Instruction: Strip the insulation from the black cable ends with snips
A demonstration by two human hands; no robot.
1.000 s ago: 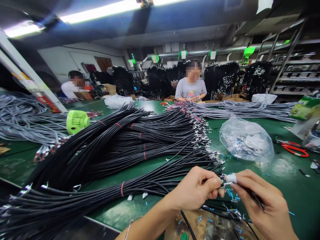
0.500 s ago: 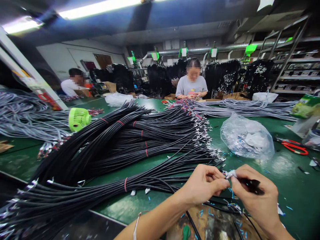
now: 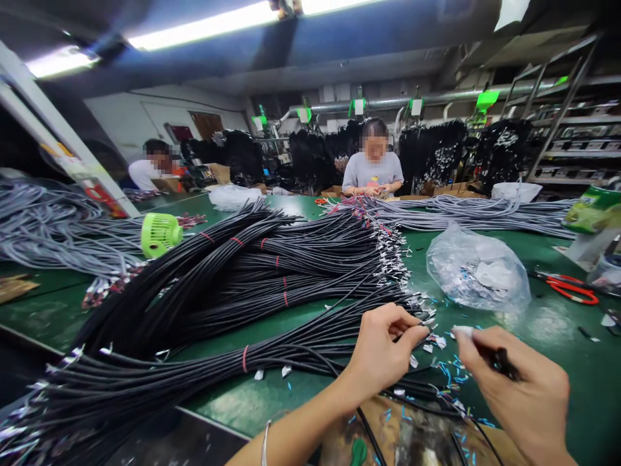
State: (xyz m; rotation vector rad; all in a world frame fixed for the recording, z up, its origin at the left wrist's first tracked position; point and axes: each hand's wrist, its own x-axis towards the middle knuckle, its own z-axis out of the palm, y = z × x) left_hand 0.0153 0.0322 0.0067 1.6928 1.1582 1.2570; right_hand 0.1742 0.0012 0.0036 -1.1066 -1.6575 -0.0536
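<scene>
My left hand (image 3: 383, 346) is closed in a pinch, thumb and forefinger nipping the stripped end of a thin black cable (image 3: 339, 327) at the near tip of the bundle. My right hand (image 3: 521, 388) is curled shut around a small black tool (image 3: 502, 362), and its forefinger wears a white wrap at the tip (image 3: 460, 331). The two hands are just apart, with little white scraps (image 3: 439, 341) lying between them on the green table (image 3: 557, 336).

Blue and white wire clippings (image 3: 449, 375) litter the table just below my fingers. Near me, under my wrists, lies a worn brown board (image 3: 402, 440) with more blue bits on it and a few loose black cables crossing it.

From my left hand the black cable bundles (image 3: 233, 291) fan out to the left and far across the table, tied here and there with red bands (image 3: 245, 357); their bare metal ends (image 3: 392, 259) point to the right. Right of those ends sits a crumpled clear plastic bag (image 3: 478, 268) holding small pieces. Farther right lie red-handled scissors (image 3: 570, 288).

On the left, a green handheld fan (image 3: 160, 234) rests beside grey cables (image 3: 53, 226). More grey cables (image 3: 485, 210) stretch along the far right of the table. At the far side a person in a grey shirt (image 3: 372, 171) sits with hands on the table; another person (image 3: 150, 169) sits far left.
</scene>
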